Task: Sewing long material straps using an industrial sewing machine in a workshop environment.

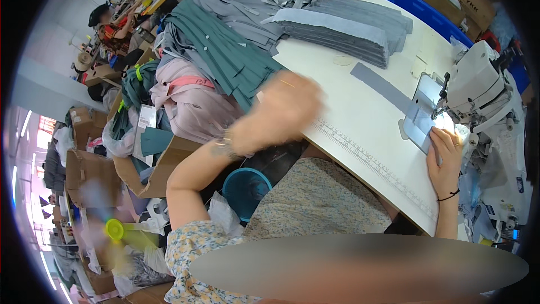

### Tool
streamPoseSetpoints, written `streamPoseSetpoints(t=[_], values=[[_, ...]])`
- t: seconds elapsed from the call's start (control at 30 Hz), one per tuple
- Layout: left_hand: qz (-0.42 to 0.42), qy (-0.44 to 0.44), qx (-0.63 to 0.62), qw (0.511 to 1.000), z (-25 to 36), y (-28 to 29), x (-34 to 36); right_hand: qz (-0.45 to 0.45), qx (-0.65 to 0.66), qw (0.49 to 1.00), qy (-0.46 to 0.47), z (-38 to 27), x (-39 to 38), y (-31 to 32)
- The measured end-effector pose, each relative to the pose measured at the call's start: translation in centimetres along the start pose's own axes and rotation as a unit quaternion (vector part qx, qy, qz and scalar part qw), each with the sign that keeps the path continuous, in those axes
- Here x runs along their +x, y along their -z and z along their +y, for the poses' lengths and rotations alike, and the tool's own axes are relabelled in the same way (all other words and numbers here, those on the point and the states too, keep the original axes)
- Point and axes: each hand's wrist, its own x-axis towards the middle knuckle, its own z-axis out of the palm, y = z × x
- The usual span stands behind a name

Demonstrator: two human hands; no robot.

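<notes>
My left hand point(287, 98), smeared by motion, is over the near edge of the white table point(365, 157), beside teal fabric strips point(225, 56); whether it holds anything cannot be made out. My right hand point(444, 155) rests with fingers laid on the plate of the white sewing machine point(472, 84), just in front of the needle area. A single grey fabric strip point(382, 87) lies on the table and runs up to the machine. Behind it is a thick stack of grey cut pieces point(343, 39).
Pink fabric point(188, 95) hangs at the left over cardboard boxes point(154, 174). A teal bin point(247, 191) stands below the table, near my left arm. A blue crate point(422, 19) is behind the table. Another person point(115, 34) sits in the upper-left background among machines.
</notes>
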Motion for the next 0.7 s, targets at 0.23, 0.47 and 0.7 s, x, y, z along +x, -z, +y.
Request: streamPoseSetpoints(t=[0.23,0.47,0.7], values=[[-0.080,0.256,0.189,0.945,-10.1,1.9,-9.3,0.013,0.011,1.000,-0.001,0.0,0.1,-0.5],[-0.075,0.040,0.136,0.987,-0.5,0.6,-0.1,0.014,-0.014,1.000,-0.003,0.0,-0.5,0.1],[-0.110,-0.148,-0.098,0.978,9.8,-5.3,2.9,0.036,0.003,0.999,0.012,-0.3,-0.2,-1.2]])
